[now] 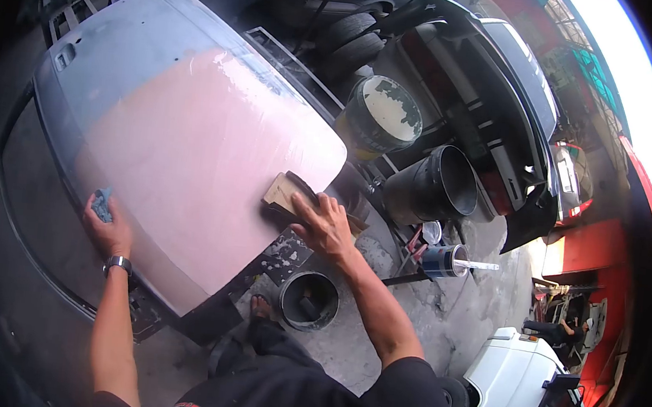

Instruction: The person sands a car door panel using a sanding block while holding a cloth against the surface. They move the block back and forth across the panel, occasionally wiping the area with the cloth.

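Observation:
A car door panel (190, 143), pinkish over its near part and grey-blue at the far end, lies flat before me. My right hand (328, 226) grips a sanding block (282, 191) wrapped in tan paper, which rests on the panel's right edge near the corner. At the panel's left edge, my left hand (110, 228) is closed around a crumpled blue cloth (102, 205). A watch (118, 263) is on the left wrist.
Beyond the panel's right side stand a white-topped bucket (386, 111), a black bucket (434, 184) and a paint can (444, 261). Another bucket (309, 300) is by my foot. A white vehicle (508, 386) is at the lower right; a person (561, 330) is farther off.

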`<action>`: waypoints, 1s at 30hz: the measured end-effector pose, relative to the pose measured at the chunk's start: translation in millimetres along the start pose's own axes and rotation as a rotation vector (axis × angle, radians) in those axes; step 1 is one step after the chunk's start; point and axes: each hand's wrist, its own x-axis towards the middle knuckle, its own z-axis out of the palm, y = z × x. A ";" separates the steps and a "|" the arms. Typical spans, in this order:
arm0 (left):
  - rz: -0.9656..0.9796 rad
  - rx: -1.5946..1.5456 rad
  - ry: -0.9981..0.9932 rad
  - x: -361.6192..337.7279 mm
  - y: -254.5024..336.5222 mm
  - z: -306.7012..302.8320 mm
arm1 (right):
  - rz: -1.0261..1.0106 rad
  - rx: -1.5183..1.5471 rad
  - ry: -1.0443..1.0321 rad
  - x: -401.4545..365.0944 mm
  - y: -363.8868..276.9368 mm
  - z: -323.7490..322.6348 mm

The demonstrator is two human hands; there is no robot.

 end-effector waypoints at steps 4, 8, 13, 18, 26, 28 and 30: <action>-0.058 -0.085 -0.031 -2.3 2.5 -2.4 | 0.063 0.054 -0.013 90.7 59.7 19.9; -0.030 -0.083 0.026 -4.2 2.1 1.0 | 0.252 0.016 -0.029 177.1 96.7 56.6; -0.051 -0.014 0.000 -1.3 15.4 -8.8 | 0.118 -0.002 -0.024 85.7 10.8 23.8; -0.025 0.055 0.008 0.5 22.1 -15.7 | -0.084 0.033 -0.084 17.6 -60.9 -11.6; -0.070 -0.053 -0.017 -2.8 21.1 -16.0 | 0.230 -0.033 -0.076 233.3 39.3 74.9; -0.044 -0.073 -0.011 -0.7 24.3 -16.6 | 0.228 -0.008 -0.072 211.9 18.3 63.8; -0.037 -0.083 0.010 -0.8 22.0 -13.4 | 0.147 0.001 -0.095 151.6 -27.2 42.8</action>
